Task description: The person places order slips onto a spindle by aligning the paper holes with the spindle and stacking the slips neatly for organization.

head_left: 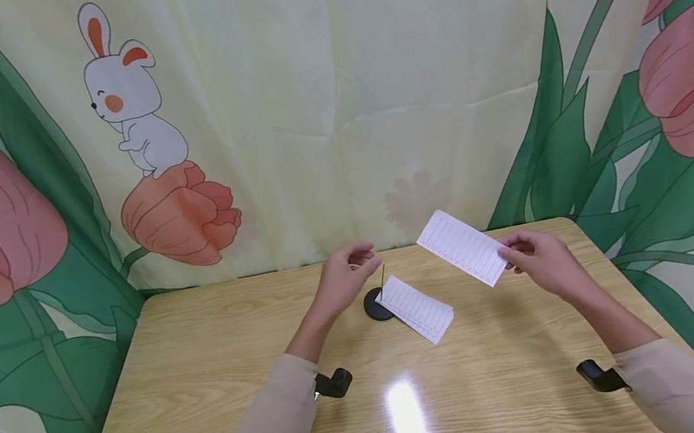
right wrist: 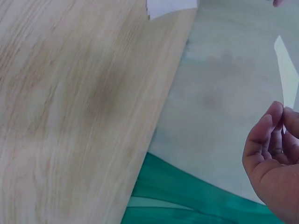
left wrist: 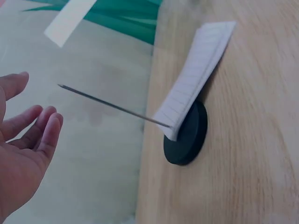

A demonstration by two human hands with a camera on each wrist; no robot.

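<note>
A receipt spike with a round black base (head_left: 374, 310) and a thin upright rod (left wrist: 112, 105) stands on the table. Several printed white slips (head_left: 418, 310) are stacked on it, pierced near one end by the rod. Beside the rod's tip is my left hand (head_left: 346, 278), holding nothing, its fingers loosely bent and apart from the rod. My right hand (head_left: 541, 261) pinches one more printed slip (head_left: 460, 247) at its edge, between thumb and fingers. That slip is in the air, to the right of the spike and above the table.
The wooden table (head_left: 225, 393) ends at the back against a curtain (head_left: 285, 103) printed with tulips and a rabbit. Black camera mounts (head_left: 335, 383) sit at both wrists. A bright light reflection lies on the front of the tabletop.
</note>
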